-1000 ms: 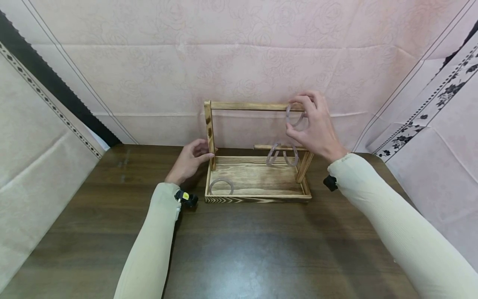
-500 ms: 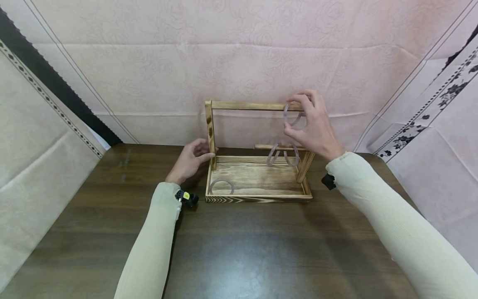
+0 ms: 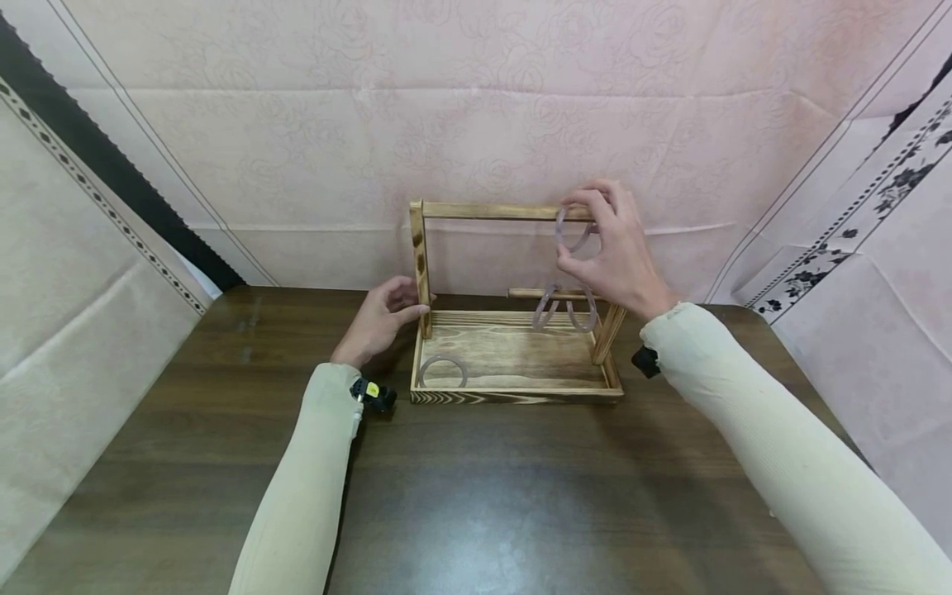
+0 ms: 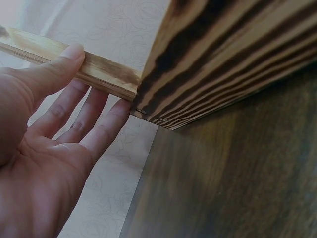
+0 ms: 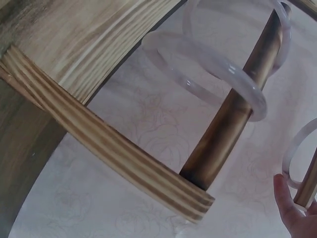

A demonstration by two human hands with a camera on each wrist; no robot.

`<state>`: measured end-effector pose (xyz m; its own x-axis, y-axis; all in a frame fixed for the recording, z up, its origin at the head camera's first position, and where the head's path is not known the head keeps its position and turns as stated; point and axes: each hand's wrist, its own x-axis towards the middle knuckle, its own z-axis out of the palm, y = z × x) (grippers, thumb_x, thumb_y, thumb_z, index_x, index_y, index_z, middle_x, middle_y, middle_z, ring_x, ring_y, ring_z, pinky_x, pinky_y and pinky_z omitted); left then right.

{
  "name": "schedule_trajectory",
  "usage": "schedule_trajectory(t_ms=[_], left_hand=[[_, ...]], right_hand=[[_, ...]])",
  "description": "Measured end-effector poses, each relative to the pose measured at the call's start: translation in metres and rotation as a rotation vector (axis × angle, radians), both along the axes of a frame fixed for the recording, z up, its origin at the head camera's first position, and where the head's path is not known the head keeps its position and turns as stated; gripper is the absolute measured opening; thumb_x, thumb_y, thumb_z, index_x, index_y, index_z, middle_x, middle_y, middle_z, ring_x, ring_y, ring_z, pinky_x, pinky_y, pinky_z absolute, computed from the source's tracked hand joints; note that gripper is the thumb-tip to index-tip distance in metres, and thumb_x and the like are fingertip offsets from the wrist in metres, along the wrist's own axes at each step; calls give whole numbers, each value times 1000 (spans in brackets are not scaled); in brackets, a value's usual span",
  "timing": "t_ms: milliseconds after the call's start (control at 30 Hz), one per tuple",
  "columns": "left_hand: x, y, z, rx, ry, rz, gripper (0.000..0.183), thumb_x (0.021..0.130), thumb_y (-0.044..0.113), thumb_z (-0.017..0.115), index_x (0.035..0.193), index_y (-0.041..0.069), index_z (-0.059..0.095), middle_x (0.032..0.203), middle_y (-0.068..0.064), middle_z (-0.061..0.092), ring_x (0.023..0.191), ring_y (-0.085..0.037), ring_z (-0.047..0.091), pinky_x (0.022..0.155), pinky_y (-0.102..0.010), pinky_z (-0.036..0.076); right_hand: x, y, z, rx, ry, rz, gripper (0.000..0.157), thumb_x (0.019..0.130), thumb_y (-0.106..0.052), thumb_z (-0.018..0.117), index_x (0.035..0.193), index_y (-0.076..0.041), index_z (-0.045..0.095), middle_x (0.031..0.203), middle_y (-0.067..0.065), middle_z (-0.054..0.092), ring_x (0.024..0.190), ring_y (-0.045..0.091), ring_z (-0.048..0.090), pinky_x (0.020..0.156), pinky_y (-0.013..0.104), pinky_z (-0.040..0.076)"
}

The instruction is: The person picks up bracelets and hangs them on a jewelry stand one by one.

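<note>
My left hand (image 3: 375, 322) grips the left post (image 3: 420, 264) of a wooden jewellery stand, thumb on one face and fingers behind, as the left wrist view shows. At the stand's upper bar (image 3: 491, 211), my right hand (image 3: 613, 248) pinches a translucent pale lilac bangle (image 3: 559, 231) between thumb and fingers. That bangle is around the bar near its right, free end. Two similar bangles hang on the lower bar (image 3: 524, 292); one bangle (image 5: 218, 62) shows large in the right wrist view. Another bangle (image 3: 443, 358) lies in the front left corner of the stand's tray (image 3: 513, 355).
The stand sits on a dark brown wooden table (image 3: 476, 479), toward its back edge. A pale patterned cloth (image 3: 476, 124) hangs close behind it. The short right post (image 3: 608, 335) carries the lower bar, below my right hand.
My right hand has slid the bangle a little to the left along the upper bar. The left hand keeps its hold on the post, and the other bangles stay where they were.
</note>
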<state>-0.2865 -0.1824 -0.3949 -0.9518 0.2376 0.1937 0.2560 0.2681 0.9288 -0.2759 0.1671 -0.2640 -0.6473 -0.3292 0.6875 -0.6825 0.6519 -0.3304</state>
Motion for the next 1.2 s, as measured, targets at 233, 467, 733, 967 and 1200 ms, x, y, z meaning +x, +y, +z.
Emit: schedule_trajectory(t_ms=[233, 467, 733, 967, 1200], left_hand=[[-1, 0, 0, -11, 3, 5, 35, 97, 12, 70, 129, 2, 59, 131, -19, 68, 118, -28, 65, 98, -29, 51], [0, 0, 0, -13, 3, 2, 35, 97, 13, 70, 129, 3, 59, 131, -20, 67, 119, -29, 65, 99, -29, 50], [0, 0, 1, -5, 12, -2, 33, 97, 11, 70, 127, 5, 60, 129, -17, 69, 117, -27, 65, 96, -26, 51], [0, -1, 0, -7, 14, 2, 32, 97, 11, 70, 127, 6, 61, 128, -15, 70, 117, -27, 65, 95, -25, 51], [0, -1, 0, -7, 12, -2, 34, 97, 12, 70, 128, 5, 60, 129, -16, 69, 118, -28, 65, 94, -23, 51]], right_hand=[[0, -5, -2, -1, -6, 25, 50, 79, -5, 78, 125, -8, 60, 139, 14, 48, 123, 24, 43, 91, 39, 55], [0, -9, -3, 7, 10, 41, 50, 79, -6, 78, 125, -9, 60, 139, 13, 49, 124, 26, 43, 92, 40, 51], [0, -14, -3, 15, 17, 46, 49, 79, -8, 78, 125, -10, 61, 138, 13, 51, 120, 27, 45, 98, 40, 44], [0, -18, -2, 23, 18, 44, 50, 79, -10, 79, 126, -11, 61, 139, 13, 51, 124, 28, 45, 100, 41, 41], [2, -21, -1, 37, 6, 43, 51, 80, -12, 79, 127, -13, 61, 140, 12, 50, 124, 28, 44, 99, 41, 43]])
